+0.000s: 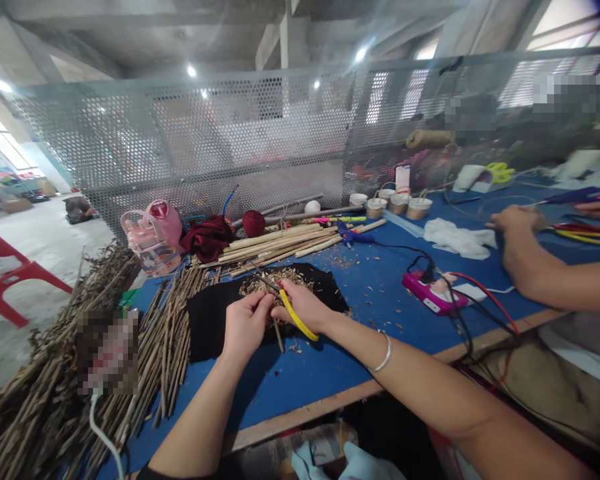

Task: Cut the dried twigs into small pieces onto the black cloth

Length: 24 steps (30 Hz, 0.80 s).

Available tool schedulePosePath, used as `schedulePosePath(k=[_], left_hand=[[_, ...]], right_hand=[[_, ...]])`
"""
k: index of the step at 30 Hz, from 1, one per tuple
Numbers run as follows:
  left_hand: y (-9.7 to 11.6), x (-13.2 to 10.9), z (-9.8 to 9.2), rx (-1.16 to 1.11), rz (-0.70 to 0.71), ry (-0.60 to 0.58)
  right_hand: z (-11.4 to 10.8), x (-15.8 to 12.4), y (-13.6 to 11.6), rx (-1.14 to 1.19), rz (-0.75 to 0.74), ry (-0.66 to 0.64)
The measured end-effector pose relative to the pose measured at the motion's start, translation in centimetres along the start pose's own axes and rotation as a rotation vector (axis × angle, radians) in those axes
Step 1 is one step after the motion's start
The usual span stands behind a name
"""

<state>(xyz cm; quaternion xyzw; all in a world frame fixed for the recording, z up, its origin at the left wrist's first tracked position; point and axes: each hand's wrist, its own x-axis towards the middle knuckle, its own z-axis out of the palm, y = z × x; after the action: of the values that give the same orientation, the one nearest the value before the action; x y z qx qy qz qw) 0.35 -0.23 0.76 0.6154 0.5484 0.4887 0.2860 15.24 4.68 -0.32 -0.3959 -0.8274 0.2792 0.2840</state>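
Observation:
My left hand (245, 325) is closed around a thin brown twig (278, 335) that pokes down below my fingers. My right hand (303, 303) grips a yellow-handled cutting tool (297, 317), its dark tip (267, 281) pointing toward the twig's upper end. Both hands hover over a black cloth (210, 320) on the blue table (330, 363). A heap of wood shavings (275, 277) lies on the cloth just behind my hands.
A big pile of twigs (80, 373) covers the table's left side. Peeled pale sticks (280, 241), a red yarn ball (253, 223), a pink bottle (153, 237), small cups (397, 200) and a pink device with cables (433, 293) lie beyond. Another person's arm (540, 267) works at right.

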Motion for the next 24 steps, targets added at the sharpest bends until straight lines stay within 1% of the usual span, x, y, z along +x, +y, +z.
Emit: schedulePosePath(k=[3, 7, 11, 15, 17, 20, 22, 24], left_hand=[[-0.5, 0.3, 0.0, 0.002, -0.021, -0.003], [-0.8, 0.5, 0.0, -0.082, -0.065, -0.025], [-1.0, 0.7, 0.0, -0.163, -0.045, -0.051], [-1.4, 0.9, -0.1, -0.235, -0.013, -0.094], [-1.6, 1.0, -0.1, -0.287, -0.037, -0.084], [-1.8, 1.2, -0.1, -0.402, -0.088, -0.060], [-1.9, 1.4, -0.1, -0.480, -0.100, -0.067], [-1.8, 1.4, 0.0, -0.525, -0.113, -0.076]], right_hand=[[0.3, 0.1, 0.4, -0.020, 0.037, 0.014], [0.7, 0.5, 1.3, -0.004, 0.012, 0.040], [0.9, 0.8, 1.8, 0.011, -0.021, 0.050], [0.7, 1.0, 1.9, 0.028, -0.002, 0.024], [0.2, 1.3, 1.7, -0.014, -0.005, 0.033], [-1.0, 2.2, 1.3, -0.181, -0.038, 0.067], [-1.7, 3.0, 1.0, -0.270, -0.079, 0.090], [-1.9, 3.6, 0.7, -0.299, -0.126, 0.117]])
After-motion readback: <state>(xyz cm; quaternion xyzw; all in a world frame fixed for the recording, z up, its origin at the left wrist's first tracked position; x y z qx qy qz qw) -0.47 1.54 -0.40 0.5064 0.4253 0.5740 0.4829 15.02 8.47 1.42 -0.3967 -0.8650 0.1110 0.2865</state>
